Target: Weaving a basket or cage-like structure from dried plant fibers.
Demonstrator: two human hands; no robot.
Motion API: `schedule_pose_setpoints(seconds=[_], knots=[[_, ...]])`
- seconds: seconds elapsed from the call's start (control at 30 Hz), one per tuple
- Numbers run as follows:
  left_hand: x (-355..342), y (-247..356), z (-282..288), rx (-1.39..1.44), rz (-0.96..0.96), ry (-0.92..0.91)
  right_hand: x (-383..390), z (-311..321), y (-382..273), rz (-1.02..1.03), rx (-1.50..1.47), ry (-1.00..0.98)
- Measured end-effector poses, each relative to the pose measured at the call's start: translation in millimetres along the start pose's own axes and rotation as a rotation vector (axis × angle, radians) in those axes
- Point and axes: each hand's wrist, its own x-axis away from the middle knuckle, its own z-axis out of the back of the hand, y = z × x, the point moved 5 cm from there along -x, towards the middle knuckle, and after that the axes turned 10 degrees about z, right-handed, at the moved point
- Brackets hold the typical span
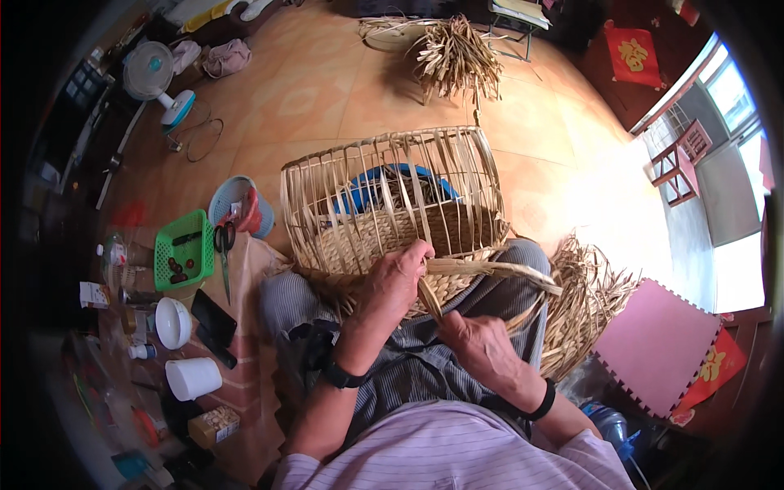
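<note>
A half-woven straw basket (pixel 359 237) lies across my lap, its lower part closely woven and its far part an open frame of upright strands. My left hand (pixel 390 284) pinches a straw strand (pixel 429 299) at the basket's near edge. Lower and to the right, my right hand (pixel 483 349) has its fingers closed on the same strand, which runs short and slanted between both hands. A thick twisted straw end (pixel 498 271) sticks out to the right over my knee. Through the open frame a blue basin (pixel 384 173) with dark contents shows. My fingertips are partly hidden.
Loose straw (pixel 584 302) is heaped at my right, beside a pink foam mat (pixel 660 347). Another straw bundle (pixel 461 61) stands far ahead. On the left are black scissors (pixel 224 245), a green basket (pixel 184 251), a white bowl (pixel 173 323), a white cup (pixel 193 379) and a fan (pixel 151 72).
</note>
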Motion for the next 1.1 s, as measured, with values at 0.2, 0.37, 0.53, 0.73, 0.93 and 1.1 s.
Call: schedule_pose_setpoints(seconds=[0.2,0.37,0.53,0.73,0.93,1.1], knots=[[29.8,11.0,4.9,-0.262,-0.258,0.056,10.5,27.5,8.2,-0.305,-0.678,0.027],[36.2,7.1,-3.7,-0.190,-0.286,0.152,11.5,70.1,-15.5,-0.422,-1.186,-0.071],[29.6,2.7,-9.9,-0.087,-0.251,0.220,39.5,140.9,-11.6,-0.146,-1.361,0.229],[17.4,-2.8,-12.1,-0.098,-0.072,0.175,70.3,147.3,49.7,0.711,-1.935,0.785],[15.6,-1.7,-14.3,-0.061,-0.085,0.207,6.9,43.7,26.5,-0.328,-1.148,0.192],[17.8,-4.9,-15.6,-0.162,-0.114,0.266,-63.9,36.5,26.6,-0.245,-0.797,0.320]])
